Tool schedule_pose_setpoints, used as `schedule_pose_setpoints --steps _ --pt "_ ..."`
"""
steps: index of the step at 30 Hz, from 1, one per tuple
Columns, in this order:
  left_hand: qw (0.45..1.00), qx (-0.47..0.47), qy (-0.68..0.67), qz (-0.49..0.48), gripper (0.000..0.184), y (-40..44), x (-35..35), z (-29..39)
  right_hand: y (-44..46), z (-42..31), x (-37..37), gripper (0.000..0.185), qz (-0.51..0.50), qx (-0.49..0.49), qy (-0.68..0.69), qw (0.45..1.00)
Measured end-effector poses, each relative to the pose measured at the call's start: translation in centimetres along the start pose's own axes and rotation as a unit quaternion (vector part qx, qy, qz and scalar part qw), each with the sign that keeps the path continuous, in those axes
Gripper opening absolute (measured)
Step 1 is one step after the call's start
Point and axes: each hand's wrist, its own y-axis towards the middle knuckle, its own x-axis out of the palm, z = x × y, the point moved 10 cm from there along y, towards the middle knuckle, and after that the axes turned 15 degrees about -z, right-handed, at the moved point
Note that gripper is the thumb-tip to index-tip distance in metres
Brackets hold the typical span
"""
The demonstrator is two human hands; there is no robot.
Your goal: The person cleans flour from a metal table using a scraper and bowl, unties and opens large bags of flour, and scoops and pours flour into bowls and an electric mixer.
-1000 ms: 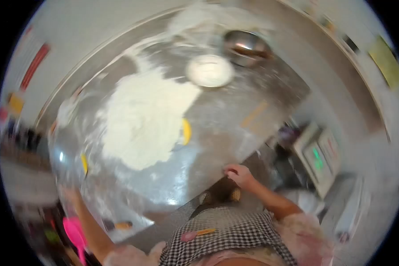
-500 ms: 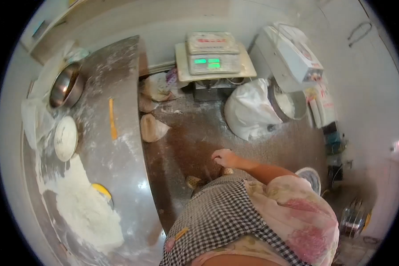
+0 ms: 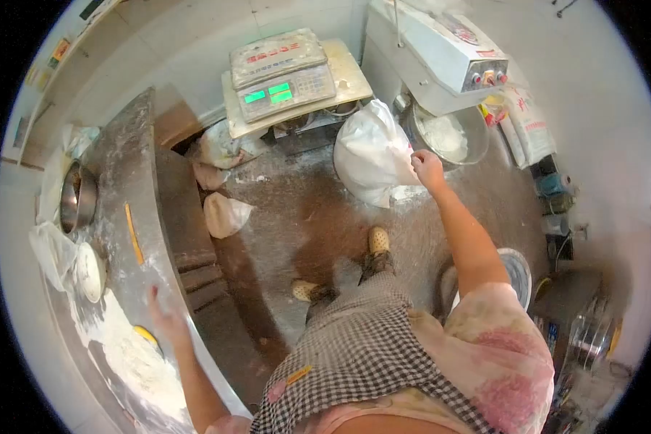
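Note:
My right hand is closed at the right edge of a large white sack standing on the floor, its fingers pinching the material there. Just beyond it, a metal mixer bowl holds white flour. My left hand, smeared by motion, is above the near edge of the metal table with its fingers stretched out and nothing in them. Closest to it is a yellow-edged scraper beside a spread pile of flour.
A thin wooden stick, a white bowl and a steel bowl are on the table. A lit scale rests on a board at the back. The mixer stands right of it. A bucket is behind my right arm.
My right hand has moved forward and right to the sack's edge. My left hand has come into view over the table edge. My view has shifted rightward.

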Motion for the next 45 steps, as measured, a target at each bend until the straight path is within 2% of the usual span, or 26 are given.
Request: schedule_pose_setpoints --steps 2,5,7,9,10,12,13,14,17,20,23,26,29,32,35,38,41,44,45 --pt "0.992 -0.008 -0.115 -0.057 0.039 3.0 6.1 8.0 2.9 1.9 -0.3 0.024 -0.024 0.014 -0.06 0.998" --pt "0.947 -0.012 -0.288 -0.141 0.04 6.2 18.7 16.0 6.5 3.4 1.2 0.029 -0.082 0.035 -0.16 0.983" --pt "0.91 0.027 -0.359 -0.207 0.038 8.2 26.9 22.8 7.7 3.3 2.4 0.031 -0.138 0.075 -0.205 0.966" --pt "0.867 0.015 -0.408 -0.287 0.035 9.2 34.2 30.1 8.5 4.8 3.3 0.026 -0.149 0.054 -0.232 0.96" --pt "0.836 -0.028 -0.444 -0.322 0.034 9.3 37.9 32.8 9.2 6.1 4.3 0.023 -0.154 0.035 -0.243 0.957" --pt "0.807 -0.063 -0.489 -0.327 0.037 9.8 45.5 36.3 9.7 7.9 4.8 0.02 -0.163 0.017 -0.233 0.959" --pt "0.767 -0.108 -0.532 -0.342 0.036 9.3 50.5 36.8 9.6 8.0 4.3 0.018 -0.167 0.019 -0.212 0.963" --pt "0.742 -0.15 -0.543 -0.362 0.034 8.9 53.3 38.4 9.6 8.6 3.8 0.017 -0.167 0.021 -0.191 0.967" --pt "0.715 -0.222 -0.52 -0.412 0.029 8.1 59.0 42.1 9.8 11.0 3.3 0.018 -0.116 -0.01 -0.137 0.984" --pt "0.79 -0.218 -0.405 -0.405 0.026 9.0 60.3 43.4 9.6 11.2 2.3 0.027 -0.139 0.035 -0.038 0.989" --pt "0.786 -0.202 -0.386 -0.438 0.024 8.9 63.0 42.0 9.2 10.7 3.8 0.029 -0.233 0.063 -0.046 0.969" --pt "0.781 -0.227 -0.382 -0.439 0.026 9.0 63.0 41.5 9.7 10.7 4.8 0.03 -0.257 0.045 -0.109 0.959" --pt "0.753 -0.228 -0.438 -0.435 0.024 8.3 63.8 41.9 9.7 11.8 5.1 0.027 -0.234 0.038 -0.064 0.969" --pt "0.773 -0.192 -0.422 -0.433 0.023 8.4 62.9 42.6 9.3 13.0 5.2 0.019 -0.209 0.024 0.079 0.974" --pt "0.727 -0.184 -0.468 -0.468 0.025 8.2 62.1 43.3 8.2 13.6 5.1 0.016 -0.243 0.06 0.173 0.952" --pt "0.742 -0.162 -0.409 -0.506 0.028 9.0 59.2 45.9 7.2 11.8 3.1 0.014 -0.237 0.082 0.274 0.929" --pt "0.848 0.033 -0.244 -0.47 0.029 10.8 57.0 47.6 6.1 10.7 0.5 0.012 -0.182 0.066 0.3 0.934" --pt "0.904 0.127 -0.144 -0.382 0.029 12.4 52.7 47.7 4.9 10.3 -1.5 0.009 -0.15 0.099 0.35 0.919" --pt "0.908 0.106 -0.167 -0.37 0.029 12.9 51.3 46.9 4.8 10.2 -2.5 0.009 -0.127 0.106 0.368 0.915"
